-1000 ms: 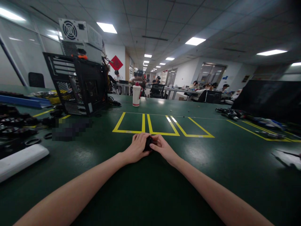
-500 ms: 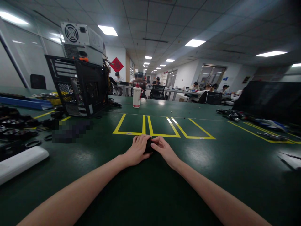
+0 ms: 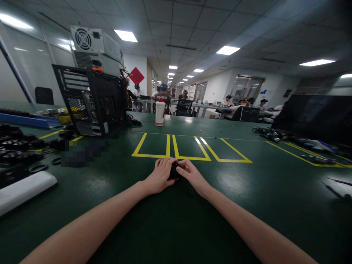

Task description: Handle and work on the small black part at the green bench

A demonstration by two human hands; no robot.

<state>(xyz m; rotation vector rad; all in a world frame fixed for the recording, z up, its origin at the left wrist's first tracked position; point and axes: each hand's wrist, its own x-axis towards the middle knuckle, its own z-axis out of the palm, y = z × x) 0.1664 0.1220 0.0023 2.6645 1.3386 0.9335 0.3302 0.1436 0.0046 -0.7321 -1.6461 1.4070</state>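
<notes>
My left hand is wrapped round a small dark round part close to the green tabletop. From the other side my right hand pinches the same part, thumb and fingertips against its edge. Fingers cover most of it, so its kind cannot be made out. Both hands are just short of the yellow tape outlines on the table.
At the left stand an open black computer case with power supplies on top, several black parts and a white bar. A white bottle stands ahead. Cables and tools lie right. People sit farther back.
Both hands stay in nearly the same place, closed round the dark part. At the right edge, the white item and the dark thin thing by it look slightly shifted.
</notes>
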